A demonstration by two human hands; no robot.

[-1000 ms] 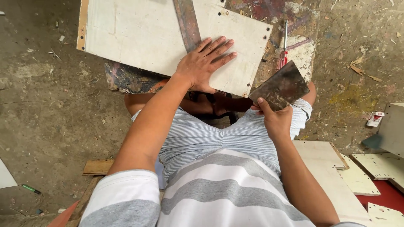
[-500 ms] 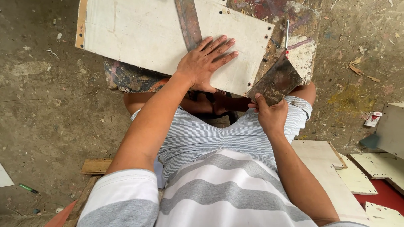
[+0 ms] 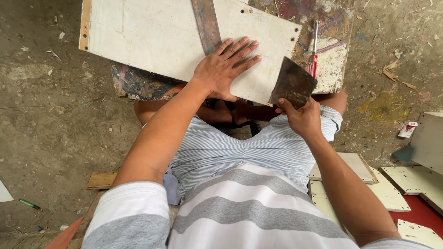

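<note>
My left hand (image 3: 224, 68) lies flat, fingers spread, on a white board (image 3: 152, 39) that rests on a paint-stained stool (image 3: 328, 55) in front of my knees. A rusty metal strip (image 3: 206, 23) runs across the board just beyond my fingers. My right hand (image 3: 301, 118) grips a dark, wide scraper blade (image 3: 293, 84) by its near edge. The blade is tilted up against the board's near right edge.
A red-handled screwdriver (image 3: 314, 50) lies on the stool at the right. Several white board pieces (image 3: 390, 189) sit on the floor at my right, over a red sheet (image 3: 422, 212). A small wooden block (image 3: 102, 180) and a green pen (image 3: 28, 203) lie at the left.
My right hand moved the scraper blade up against the stool's corner, then back left onto the board's near right edge. The left hand stayed pressed on the board.
</note>
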